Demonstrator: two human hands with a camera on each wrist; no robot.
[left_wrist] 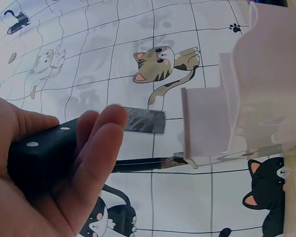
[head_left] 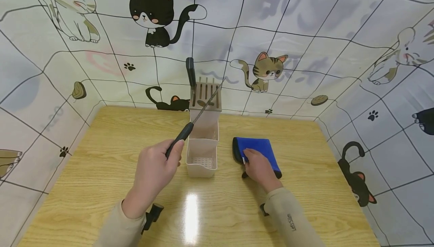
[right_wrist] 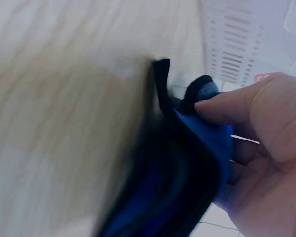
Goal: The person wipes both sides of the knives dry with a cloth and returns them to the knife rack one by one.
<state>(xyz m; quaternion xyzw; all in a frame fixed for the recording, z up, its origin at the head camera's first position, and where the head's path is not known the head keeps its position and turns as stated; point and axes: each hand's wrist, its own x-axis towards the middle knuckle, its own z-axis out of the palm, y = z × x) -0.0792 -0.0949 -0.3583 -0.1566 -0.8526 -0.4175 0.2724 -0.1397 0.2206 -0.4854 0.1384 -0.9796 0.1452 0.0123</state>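
Observation:
My left hand (head_left: 154,168) grips the black handle of a knife (head_left: 180,137), its narrow blade slanting up and right across the front of a knife holder. Rivets show on the handle (left_wrist: 44,143) in the left wrist view. A pale holder (head_left: 202,170) with a slotted brown top and stepped bins stands in the middle. Another black-handled knife (head_left: 191,72) sits in its left slot. To the right, my right hand (head_left: 259,168) pinches the near left edge of a folded blue cloth (head_left: 261,147) with black edging, which lies on the table. Thumb and edging show close up in the right wrist view.
The wooden table (head_left: 135,126) meets a wall covering (head_left: 217,25) with cat drawings at the back and sides. The holder stands close to the back wall, between the two hands. A bright light reflection lies on the table in front of it.

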